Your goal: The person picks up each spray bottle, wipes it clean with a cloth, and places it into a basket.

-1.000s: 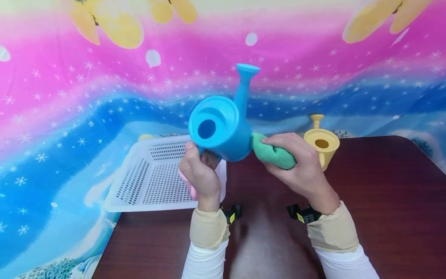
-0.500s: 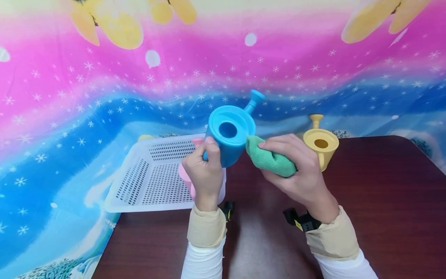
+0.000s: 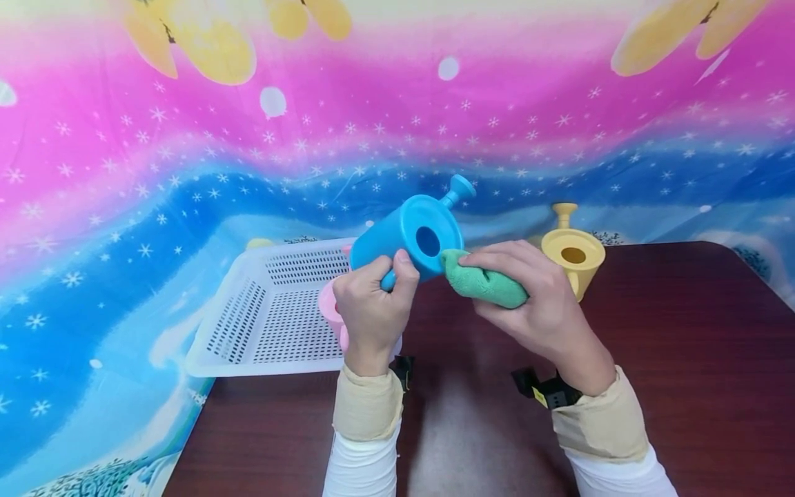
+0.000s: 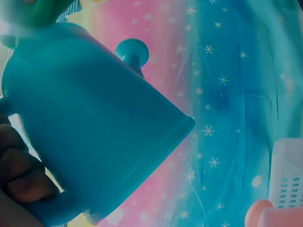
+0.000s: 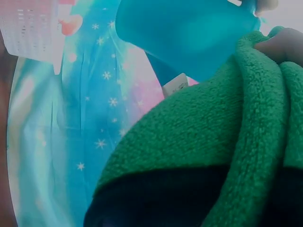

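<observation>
My left hand (image 3: 374, 310) grips the handle of a blue watering can (image 3: 388, 238), held up above the table. The can is tilted, so its round top opening faces toward me and to the right, with its spout (image 3: 459, 190) pointing up at the far side. In the left wrist view, curled fingers (image 4: 23, 172) wrap the can's handle. My right hand (image 3: 543, 304) holds a bunched green cloth (image 3: 484, 279), whose tip meets the can's rim on the right. The right wrist view shows the folded cloth (image 5: 189, 127) close up against the can (image 5: 184, 33).
A white perforated basket (image 3: 205, 345) stands at the left of the dark table (image 3: 683, 359). Inside it, partly hidden behind my left hand, is a pink watering can (image 3: 329, 304). Behind my right hand a yellow watering can (image 3: 574, 255) stands upright. A patterned cloth backdrop (image 3: 497, 103) hangs behind.
My left hand has lowered the blue can and turned it, so its opening now faces more to the right. The green cloth stays in my right hand, near the can's right side.
</observation>
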`<state>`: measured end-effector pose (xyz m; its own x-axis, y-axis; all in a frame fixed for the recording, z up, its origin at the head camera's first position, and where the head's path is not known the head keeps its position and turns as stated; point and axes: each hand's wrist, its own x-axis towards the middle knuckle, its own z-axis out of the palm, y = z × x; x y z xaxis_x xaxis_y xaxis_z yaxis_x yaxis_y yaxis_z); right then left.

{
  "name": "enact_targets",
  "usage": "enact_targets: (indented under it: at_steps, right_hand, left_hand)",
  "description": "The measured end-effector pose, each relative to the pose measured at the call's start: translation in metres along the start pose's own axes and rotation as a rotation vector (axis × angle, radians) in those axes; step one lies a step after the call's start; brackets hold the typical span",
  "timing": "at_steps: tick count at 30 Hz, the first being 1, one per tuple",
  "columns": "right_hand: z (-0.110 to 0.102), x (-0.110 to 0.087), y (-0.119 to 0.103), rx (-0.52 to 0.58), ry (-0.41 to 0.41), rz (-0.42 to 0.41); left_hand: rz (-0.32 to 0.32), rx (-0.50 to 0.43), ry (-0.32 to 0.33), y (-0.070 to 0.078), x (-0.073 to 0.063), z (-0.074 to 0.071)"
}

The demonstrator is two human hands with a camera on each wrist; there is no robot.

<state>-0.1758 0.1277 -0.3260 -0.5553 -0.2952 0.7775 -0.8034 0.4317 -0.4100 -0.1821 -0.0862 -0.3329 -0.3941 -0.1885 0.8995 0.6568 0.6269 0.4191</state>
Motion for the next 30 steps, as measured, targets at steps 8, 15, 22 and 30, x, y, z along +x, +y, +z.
enact_targets:
  at_steps: [8, 15, 22, 30]
  right_hand:
    - [-0.005, -0.001, 0.012, -0.034, 0.003, 0.079]
    - [-0.008, -0.002, 0.020, -0.056, 0.033, 0.124]
    - [-0.013, -0.004, 0.020, -0.061, 0.062, 0.187]
    - [-0.014, -0.005, 0.020, -0.069, 0.089, 0.189]
  left_hand:
    - [0.055, -0.001, -0.067, 0.000, 0.000, -0.001]
    - [0.083, -0.018, -0.163, 0.001, -0.001, -0.002]
    - [0.085, -0.057, -0.237, 0.005, -0.002, 0.000]
    - [0.126, -0.080, -0.327, 0.008, -0.004, 0.002]
